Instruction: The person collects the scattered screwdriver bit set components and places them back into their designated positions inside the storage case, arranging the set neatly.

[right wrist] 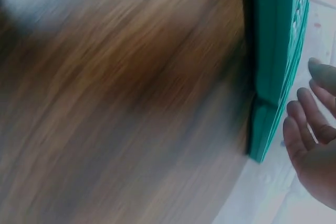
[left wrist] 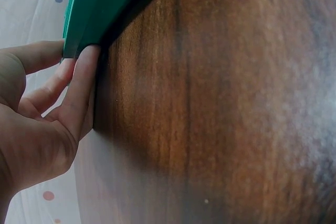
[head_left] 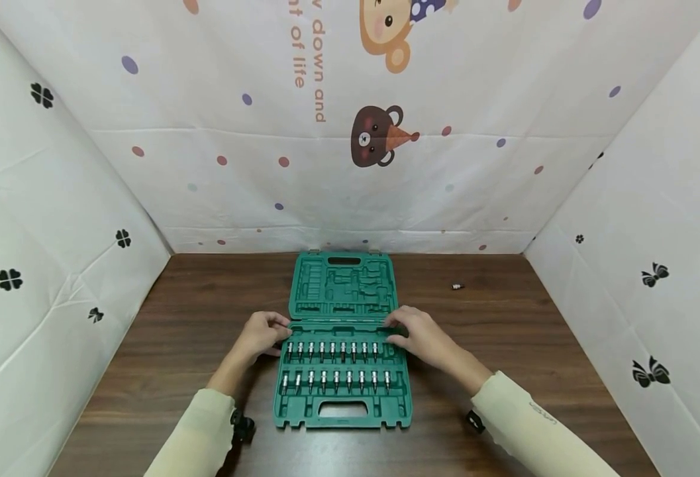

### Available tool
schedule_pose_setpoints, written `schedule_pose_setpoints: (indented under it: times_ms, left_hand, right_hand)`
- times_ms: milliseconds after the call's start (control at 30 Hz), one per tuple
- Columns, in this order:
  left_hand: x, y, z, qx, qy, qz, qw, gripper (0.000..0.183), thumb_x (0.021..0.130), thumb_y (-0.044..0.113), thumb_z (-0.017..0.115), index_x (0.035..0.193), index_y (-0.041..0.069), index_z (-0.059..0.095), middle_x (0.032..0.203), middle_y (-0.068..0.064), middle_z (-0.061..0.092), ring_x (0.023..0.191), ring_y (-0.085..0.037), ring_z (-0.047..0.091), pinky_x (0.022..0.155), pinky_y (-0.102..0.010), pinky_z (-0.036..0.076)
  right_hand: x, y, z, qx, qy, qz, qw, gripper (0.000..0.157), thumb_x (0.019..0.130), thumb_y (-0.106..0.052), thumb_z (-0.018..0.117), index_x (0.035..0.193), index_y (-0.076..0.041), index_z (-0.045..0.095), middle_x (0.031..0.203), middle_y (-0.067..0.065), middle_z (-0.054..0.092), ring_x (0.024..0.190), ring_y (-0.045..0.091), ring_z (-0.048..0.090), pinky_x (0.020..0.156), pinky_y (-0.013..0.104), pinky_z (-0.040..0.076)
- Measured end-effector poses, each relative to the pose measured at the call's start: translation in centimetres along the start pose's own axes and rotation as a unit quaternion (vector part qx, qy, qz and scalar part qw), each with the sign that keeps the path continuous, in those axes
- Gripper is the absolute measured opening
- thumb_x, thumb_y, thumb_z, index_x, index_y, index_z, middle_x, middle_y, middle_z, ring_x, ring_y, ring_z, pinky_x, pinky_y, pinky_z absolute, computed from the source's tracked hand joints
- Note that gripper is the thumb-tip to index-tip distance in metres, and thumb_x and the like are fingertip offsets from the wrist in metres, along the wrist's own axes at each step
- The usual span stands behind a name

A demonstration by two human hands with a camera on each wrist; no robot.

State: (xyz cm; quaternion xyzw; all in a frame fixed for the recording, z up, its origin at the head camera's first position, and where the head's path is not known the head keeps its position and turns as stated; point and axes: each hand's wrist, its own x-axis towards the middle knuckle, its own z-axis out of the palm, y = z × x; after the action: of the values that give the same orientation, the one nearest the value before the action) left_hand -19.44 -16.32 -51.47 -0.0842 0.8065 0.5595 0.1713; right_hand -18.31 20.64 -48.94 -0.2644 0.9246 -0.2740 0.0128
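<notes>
A green plastic case (head_left: 299, 405) lies unfolded on the table, its lid (head_left: 344, 291) laid back toward the wall. Two rows of silver socket bits (head_left: 336, 380) fill its tray. At the left edge near the hinge, my left hand (head_left: 259, 336) pinches the case; in the left wrist view its thumb and fingertips (left wrist: 88, 59) grip the green corner. My right hand (head_left: 422, 336) hovers by the tray's upper right corner, its fingers loosely bent. In the right wrist view, those fingers (right wrist: 307, 114) appear apart from the green side (right wrist: 273, 35) and hold nothing.
A single small socket bit (head_left: 457, 287) lies on the brown wooden table (head_left: 493, 318) at the back right. Printed white sheets (head_left: 242, 192) form walls behind and on both sides. Dark wrist-worn devices (head_left: 242, 426) sit below each sleeve cuff.
</notes>
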Motion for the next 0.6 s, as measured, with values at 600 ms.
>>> schedule_pose_setpoints:
  times_ms: [600]
  left_hand:
    - [-0.2,-0.1,0.1,0.002,0.003,0.002,1.0000,0.016,0.098,0.003,0.067,0.113,-0.002,0.069,0.104,-0.016,0.070,0.088,-0.023,0.068,0.063,-0.039,0.063]
  right_hand:
    - [-1.5,6.0,-3.2,-0.021,0.062,0.059,0.996,0.032,0.093,-0.015,0.079,0.122,-0.008,0.069,0.122,0.007,0.066,0.116,0.030,0.063,0.094,0.053,0.056]
